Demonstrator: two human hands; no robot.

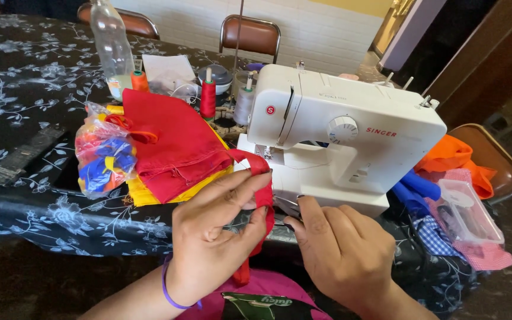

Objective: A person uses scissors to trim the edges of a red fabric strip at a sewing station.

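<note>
Bright daylight, perhaps slight edge distortion.

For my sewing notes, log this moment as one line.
left hand: pinching red strip | right hand: on the fabric beside it | sewing machine: white, behind hands | folded red cloth: left of machine

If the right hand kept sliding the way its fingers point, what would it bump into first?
The right hand points up and left toward the needle area of the white sewing machine. It would probably meet the red fabric strip that the left hand holds there, then the machine base. Depth is hard to judge.
</note>
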